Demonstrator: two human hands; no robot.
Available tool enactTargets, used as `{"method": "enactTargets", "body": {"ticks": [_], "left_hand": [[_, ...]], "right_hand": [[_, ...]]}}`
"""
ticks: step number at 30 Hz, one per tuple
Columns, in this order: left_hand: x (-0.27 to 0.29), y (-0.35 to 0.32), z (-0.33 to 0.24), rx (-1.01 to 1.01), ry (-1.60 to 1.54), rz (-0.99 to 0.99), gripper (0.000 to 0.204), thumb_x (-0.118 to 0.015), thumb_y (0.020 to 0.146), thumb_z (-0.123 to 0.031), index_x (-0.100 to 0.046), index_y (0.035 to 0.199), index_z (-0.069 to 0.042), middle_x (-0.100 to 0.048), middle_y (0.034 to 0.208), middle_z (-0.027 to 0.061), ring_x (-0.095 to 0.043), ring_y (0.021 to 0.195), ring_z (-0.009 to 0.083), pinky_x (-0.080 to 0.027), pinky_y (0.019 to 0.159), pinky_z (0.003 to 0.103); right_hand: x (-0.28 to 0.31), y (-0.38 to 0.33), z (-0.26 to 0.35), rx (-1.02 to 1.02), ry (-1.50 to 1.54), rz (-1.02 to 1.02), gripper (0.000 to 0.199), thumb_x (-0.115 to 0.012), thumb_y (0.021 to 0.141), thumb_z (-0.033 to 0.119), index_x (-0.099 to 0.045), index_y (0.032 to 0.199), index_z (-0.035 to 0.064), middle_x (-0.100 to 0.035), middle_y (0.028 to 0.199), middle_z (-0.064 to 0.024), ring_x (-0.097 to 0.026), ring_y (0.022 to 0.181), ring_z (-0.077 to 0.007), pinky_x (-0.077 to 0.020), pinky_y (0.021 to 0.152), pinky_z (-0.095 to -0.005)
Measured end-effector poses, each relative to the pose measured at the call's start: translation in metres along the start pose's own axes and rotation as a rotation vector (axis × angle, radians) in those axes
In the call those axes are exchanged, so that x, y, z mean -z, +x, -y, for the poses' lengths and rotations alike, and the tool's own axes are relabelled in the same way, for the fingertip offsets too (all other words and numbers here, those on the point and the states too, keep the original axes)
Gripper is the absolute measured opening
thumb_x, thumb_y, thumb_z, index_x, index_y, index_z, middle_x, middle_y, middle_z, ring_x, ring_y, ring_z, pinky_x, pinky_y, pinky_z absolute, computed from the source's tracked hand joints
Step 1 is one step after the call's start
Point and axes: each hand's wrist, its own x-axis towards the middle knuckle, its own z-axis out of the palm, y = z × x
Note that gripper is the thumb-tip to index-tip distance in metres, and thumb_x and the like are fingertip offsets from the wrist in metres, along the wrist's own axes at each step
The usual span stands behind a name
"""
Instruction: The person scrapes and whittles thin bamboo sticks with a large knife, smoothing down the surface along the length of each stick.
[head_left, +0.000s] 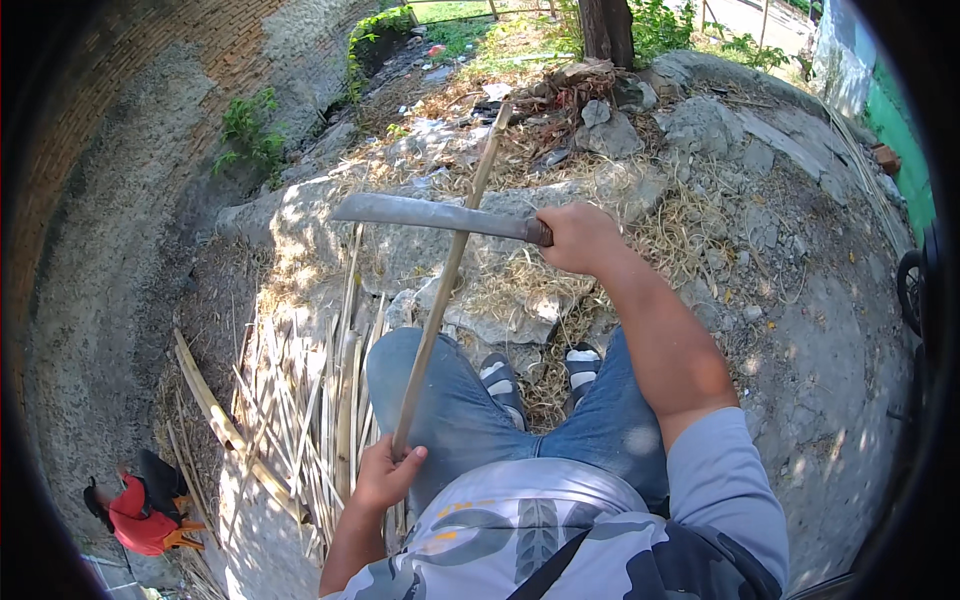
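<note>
A long pale strip of split bamboo [430, 335] slants up and away from my left thigh. Its near end is gripped in my left hand [385, 474], with the thumb lying along it. My right hand [580, 238] is wrapped round the dark handle of a machete [405, 210], held out in front of my knees. The machete's broad grey blade points left and lies across the strip's upper half, covering a short stretch of it. Whether the edge bites into the bamboo, I cannot tell.
Many thin bamboo strips [305, 400] lie beside my left leg, near a thicker split bamboo pole [225, 428]. Curly shavings [650, 225] cover the broken concrete ahead. A tree trunk [606, 35] stands beyond. Another person in red [142, 518] sits at the lower left.
</note>
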Motion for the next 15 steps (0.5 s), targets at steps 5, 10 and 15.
{"method": "enactTargets", "body": {"ticks": [5,10,15], "left_hand": [[-0.027,0.011,-0.016,-0.094,-0.123,0.019,0.03,-0.076,0.092,-0.029,-0.06,0.087,-0.004,-0.055,0.068,-0.0027,-0.046,0.062,0.0062,-0.04,0.055,0.027],[-0.015,0.011,-0.017,-0.074,-0.139,0.047,0.03,-0.075,0.093,-0.03,-0.06,0.087,-0.004,-0.055,0.069,-0.0037,-0.046,0.063,0.006,-0.04,0.056,0.026],[0.017,-0.009,-0.024,0.037,-0.08,0.09,0.033,-0.075,0.093,-0.032,-0.061,0.088,-0.003,-0.055,0.07,-0.0044,-0.046,0.063,0.0057,-0.04,0.056,0.026]], "right_hand": [[-0.01,-0.008,0.055,0.358,-0.088,0.271,0.019,-0.071,0.072,0.019,-0.069,0.091,0.0148,-0.072,0.084,-0.0089,-0.071,0.084,-0.0304,-0.0551,0.073,-0.0457],[-0.029,-0.006,0.045,0.596,-0.055,0.11,0.017,-0.072,0.069,0.02,-0.064,0.082,0.015,-0.066,0.071,-0.0063,-0.068,0.074,-0.0316,-0.0522,0.07,-0.0445],[-0.007,0.012,-0.029,0.131,-0.012,-0.04,0.018,-0.072,0.073,0.023,-0.066,0.087,0.013,-0.069,0.08,-0.0108,-0.068,0.082,-0.035,-0.0529,0.073,-0.0493]]}}
